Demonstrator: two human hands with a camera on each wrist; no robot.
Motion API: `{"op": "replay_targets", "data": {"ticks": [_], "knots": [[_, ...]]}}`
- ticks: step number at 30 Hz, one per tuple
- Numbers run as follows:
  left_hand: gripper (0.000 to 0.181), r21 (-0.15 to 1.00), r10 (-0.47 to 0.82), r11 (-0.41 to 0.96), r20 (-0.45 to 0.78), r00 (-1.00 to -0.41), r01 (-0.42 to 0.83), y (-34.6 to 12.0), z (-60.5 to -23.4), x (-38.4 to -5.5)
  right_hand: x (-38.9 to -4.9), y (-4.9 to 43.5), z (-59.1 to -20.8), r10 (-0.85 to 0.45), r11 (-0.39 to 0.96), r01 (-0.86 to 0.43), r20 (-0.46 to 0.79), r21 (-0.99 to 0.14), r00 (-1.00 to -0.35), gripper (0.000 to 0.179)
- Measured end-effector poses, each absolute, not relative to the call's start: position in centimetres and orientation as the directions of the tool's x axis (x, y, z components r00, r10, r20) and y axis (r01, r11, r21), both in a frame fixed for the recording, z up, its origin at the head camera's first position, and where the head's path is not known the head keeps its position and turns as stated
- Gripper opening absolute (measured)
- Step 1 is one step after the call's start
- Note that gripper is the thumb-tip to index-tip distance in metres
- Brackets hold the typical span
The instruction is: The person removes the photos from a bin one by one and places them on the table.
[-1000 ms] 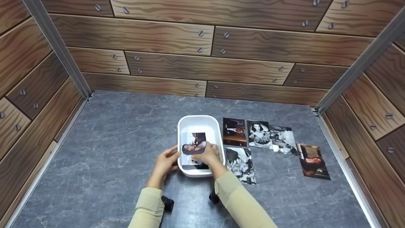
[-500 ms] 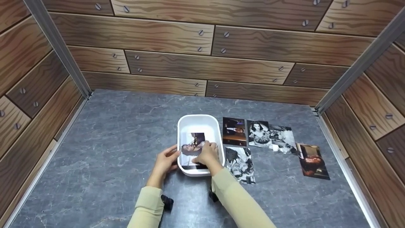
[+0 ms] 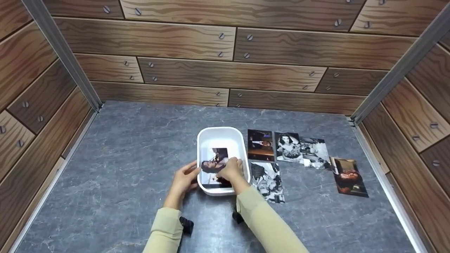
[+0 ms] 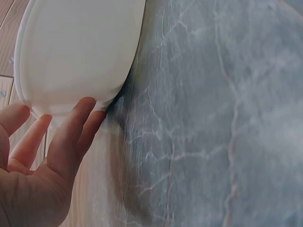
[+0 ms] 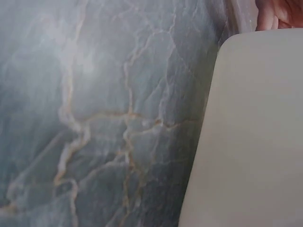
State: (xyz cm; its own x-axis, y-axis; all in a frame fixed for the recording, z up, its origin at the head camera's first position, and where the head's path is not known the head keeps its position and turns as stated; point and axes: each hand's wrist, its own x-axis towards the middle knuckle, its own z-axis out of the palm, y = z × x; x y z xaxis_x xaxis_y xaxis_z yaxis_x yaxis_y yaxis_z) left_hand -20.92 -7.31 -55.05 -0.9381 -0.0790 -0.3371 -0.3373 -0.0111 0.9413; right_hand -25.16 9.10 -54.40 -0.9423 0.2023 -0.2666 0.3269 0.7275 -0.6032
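Observation:
In the head view a white plastic tub [image 3: 233, 140] stands mid-table with photographs in it. My right hand [image 3: 232, 171] reaches inside and holds the right side of a colour photograph [image 3: 213, 163] showing a dark-haired person lying sideways. Part of that print is under the hand, and a darker print edge [image 3: 208, 186] shows below. My left hand [image 3: 184, 179] touches the tub's left outer side. The left wrist view has its fingers [image 4: 71, 125] nearly straight against the tub wall [image 4: 80, 61]. In the right wrist view, only the left hand [image 5: 281, 13] shows, beyond the tub.
Several photographs lie right of the tub: a dark colour print [image 3: 260, 144], a black-and-white portrait [image 3: 289, 147], another black-and-white print [image 3: 314, 153], a brownish print [image 3: 349, 176] and a lower black-and-white one [image 3: 268, 182]. A wood-patterned back wall [image 3: 190, 73] encloses the grey marbled table [image 3: 133, 147].
The photograph in my right hand has shifted slightly inside the tub, lying a little lower and straighter. My right hand moved only slightly. The left hand stays at the tub's side.

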Motion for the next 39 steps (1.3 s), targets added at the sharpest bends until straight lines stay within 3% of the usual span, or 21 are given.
{"op": "replay_targets", "data": {"ticks": [9, 17, 30, 39], "knots": [[0.046, 0.939, -0.072, -0.007, -0.345, -0.936, -0.345, -7.2, -55.2, -20.8, -25.2, 9.6, -54.3, 0.246, 0.642, 0.337, -0.231, -0.689, -0.941, 0.057], [0.046, 0.942, -0.052, -0.028, -0.336, -0.940, -0.335, -7.3, -54.9, -20.9, -25.3, 9.8, -54.2, 0.252, 0.639, 0.254, -0.114, -0.726, -0.961, 0.055], [0.046, 0.935, -0.061, -0.017, -0.354, -0.933, -0.353, -7.4, -54.8, -20.8, -25.6, 10.3, -54.2, 0.268, 0.401, 0.273, -0.173, -0.875, -0.948, 0.032], [0.045, 0.937, -0.064, -0.011, -0.349, -0.935, -0.349, -7.5, -55.1, -21.0, -25.3, 10.0, -54.1, 0.285, 0.389, 0.242, -0.134, -0.889, -0.949, 0.032]]}}
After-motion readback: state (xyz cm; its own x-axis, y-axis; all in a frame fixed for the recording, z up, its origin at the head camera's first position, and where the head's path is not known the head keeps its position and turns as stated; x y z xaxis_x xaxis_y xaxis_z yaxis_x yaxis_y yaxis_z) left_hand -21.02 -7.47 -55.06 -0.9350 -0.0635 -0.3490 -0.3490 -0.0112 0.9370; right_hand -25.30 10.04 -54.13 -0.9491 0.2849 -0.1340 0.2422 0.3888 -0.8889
